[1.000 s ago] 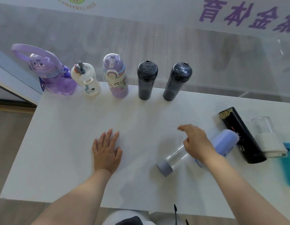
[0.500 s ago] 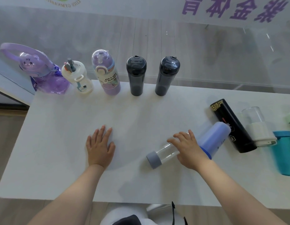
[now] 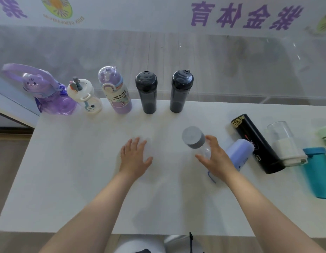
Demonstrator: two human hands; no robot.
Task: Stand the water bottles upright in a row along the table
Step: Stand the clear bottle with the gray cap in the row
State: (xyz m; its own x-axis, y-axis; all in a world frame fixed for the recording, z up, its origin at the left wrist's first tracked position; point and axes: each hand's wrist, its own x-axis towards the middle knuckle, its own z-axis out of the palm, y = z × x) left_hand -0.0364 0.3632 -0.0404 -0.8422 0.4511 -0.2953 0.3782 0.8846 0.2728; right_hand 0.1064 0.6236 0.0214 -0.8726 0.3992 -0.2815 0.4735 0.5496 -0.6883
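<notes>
We see R hand [image 3: 216, 160] clamped on clear bottle [image 3: 200, 145], tilted; L hand [image 3: 133, 157] flat, fingers spread. Risk: prob. slips, knocks lavender bottle [image 3: 239, 154].

Behind the white table [image 3: 70, 179] a glass wall [image 3: 213, 70] is seen, with purple lettering [image 3: 246, 16] across its top. A round emblem [image 3: 57, 8] is printed further left on the same band.

left hand [image 3: 133, 157]: flat, fingers spread | right hand [image 3: 216, 158]: curled, gripping

Five bottles [image 3: 147, 92] upright (far edge), grey-capped bottle [image 3: 195, 138] tilted
</notes>
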